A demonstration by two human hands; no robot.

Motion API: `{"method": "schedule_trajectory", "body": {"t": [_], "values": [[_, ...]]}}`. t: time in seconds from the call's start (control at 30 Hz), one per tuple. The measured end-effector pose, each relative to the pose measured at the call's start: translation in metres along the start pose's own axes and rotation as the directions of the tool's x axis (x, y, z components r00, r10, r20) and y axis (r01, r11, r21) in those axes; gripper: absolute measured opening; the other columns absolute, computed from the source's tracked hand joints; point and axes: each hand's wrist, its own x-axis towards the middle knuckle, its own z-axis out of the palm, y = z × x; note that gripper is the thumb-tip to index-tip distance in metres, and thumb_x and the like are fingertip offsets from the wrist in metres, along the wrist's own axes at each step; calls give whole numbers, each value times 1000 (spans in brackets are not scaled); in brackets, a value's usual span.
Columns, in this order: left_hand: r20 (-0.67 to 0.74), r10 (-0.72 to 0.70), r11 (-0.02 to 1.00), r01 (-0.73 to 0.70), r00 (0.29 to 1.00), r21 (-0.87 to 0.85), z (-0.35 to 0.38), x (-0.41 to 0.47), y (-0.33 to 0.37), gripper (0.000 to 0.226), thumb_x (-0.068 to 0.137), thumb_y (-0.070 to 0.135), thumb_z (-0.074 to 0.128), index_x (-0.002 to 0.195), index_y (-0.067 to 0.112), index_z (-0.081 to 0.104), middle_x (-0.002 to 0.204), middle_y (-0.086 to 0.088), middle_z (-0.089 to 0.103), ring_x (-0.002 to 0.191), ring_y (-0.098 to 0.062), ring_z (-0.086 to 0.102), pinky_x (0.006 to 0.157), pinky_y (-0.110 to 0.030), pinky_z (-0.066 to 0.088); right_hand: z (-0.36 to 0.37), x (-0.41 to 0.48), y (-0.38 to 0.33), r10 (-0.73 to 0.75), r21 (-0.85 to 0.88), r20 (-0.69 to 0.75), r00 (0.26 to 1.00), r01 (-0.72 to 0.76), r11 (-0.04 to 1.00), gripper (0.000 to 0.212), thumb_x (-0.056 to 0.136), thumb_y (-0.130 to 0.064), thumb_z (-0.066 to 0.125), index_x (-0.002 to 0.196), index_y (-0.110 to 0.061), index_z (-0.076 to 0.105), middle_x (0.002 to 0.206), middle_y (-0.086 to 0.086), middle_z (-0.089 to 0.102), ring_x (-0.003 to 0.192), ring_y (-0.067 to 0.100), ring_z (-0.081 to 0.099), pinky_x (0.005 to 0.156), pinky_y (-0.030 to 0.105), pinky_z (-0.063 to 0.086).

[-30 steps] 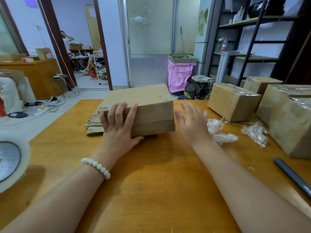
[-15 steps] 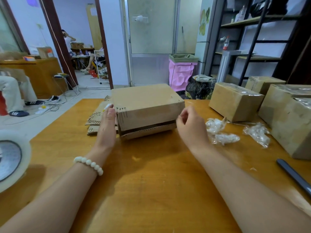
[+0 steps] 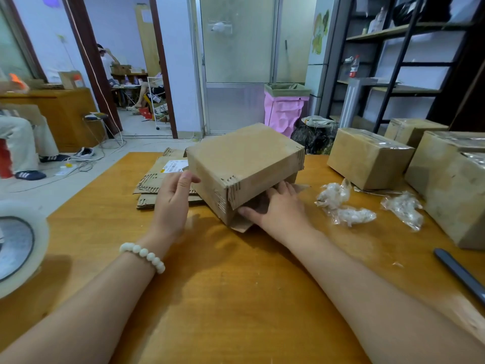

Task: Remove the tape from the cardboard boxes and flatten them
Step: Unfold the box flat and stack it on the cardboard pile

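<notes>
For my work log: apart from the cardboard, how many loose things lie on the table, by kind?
Crumpled tape wads: 3
Tape roll: 1
Dark tool: 1
Total: 5

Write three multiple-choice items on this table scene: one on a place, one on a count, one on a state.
1. Where do the flattened cardboard sheets lie?
A. On the orange wooden table, beyond the left hand.
B. On the black shelf.
C. On the floor.

2. How many crumpled wads of clear tape lie on the table?
A. One.
B. Three.
C. Six.

3. How does the brown cardboard box stand?
A. Flat on the table.
B. Crushed flat.
C. Tilted, one side raised off the table.

Key:
1 A, the sheets show past the left fingers on the tabletop.
2 B, three wads lie to the right of the box.
3 C, the right hand reaches under its raised side.
</notes>
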Motion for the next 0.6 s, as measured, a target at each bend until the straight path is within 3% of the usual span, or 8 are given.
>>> {"method": "schedule_trajectory", "body": {"t": [0.1, 0.23, 0.37, 0.43, 0.5, 0.6], "values": [[-86, -68, 998, 67, 994, -20, -2, 5, 2, 20, 105, 27, 40, 97, 27, 58, 100, 12, 56, 94, 3, 51, 96, -34, 42, -1, 0, 2, -14, -4, 97, 995, 14, 1000, 84, 85, -53, 61, 150, -24, 18, 160, 2, 1, 147, 25, -5, 117, 54, 11], [-29, -125, 992, 125, 992, -27, 0, 4, 4, 31, 104, 29, 39, 131, 18, 51, 114, 12, 54, 110, -6, 49, 95, -23, 39, -3, 4, 7, -116, 91, 81, 990, 108, 990, 73, 90, -36, 61, 150, -29, 19, 160, -2, 2, 146, 20, -8, 117, 55, 7], [-25, -165, 985, 164, 986, -46, -4, 7, 0, 44, 105, 40, 32, 141, 19, 46, 135, 4, 53, 126, -11, 47, 108, -39, 37, -1, 8, 17, -221, 174, 35, 975, 211, 962, 66, 93, -27, 59, 149, -29, 24, 159, -3, 12, 146, 20, -1, 116, 54, 12], [-35, -192, 977, 187, 981, -98, -7, 9, 0, 42, 105, 42, 30, 130, 20, 56, 123, 3, 61, 116, -13, 55, 103, -39, 42, 3, 12, 23, -260, 223, -15, 966, 256, 940, 64, 92, -24, 60, 148, -26, 29, 157, 0, 21, 146, 21, 7, 116, 53, 16], [-69, -208, 972, 198, 976, -129, -8, 9, 3, 40, 105, 44, 29, 103, 24, 63, 101, 4, 64, 98, -14, 58, 87, -32, 44, 6, 14, 28, -304, 299, -82, 949, 314, 901, 58, 90, -25, 61, 144, -23, 37, 151, 4, 35, 142, 23, 22, 114, 50, 24], [-74, -184, 981, 179, 980, -76, -9, 5, 7, 48, 103, 48, 31, 76, 17, 55, 80, -1, 54, 77, -17, 50, 74, -34, 39, 2, 8, 20, -281, 566, -70, 957, 270, 779, 48, 87, -50, 55, 133, -44, 39, 145, -4, 42, 134, 13, 35, 108, 35, 34]]}}
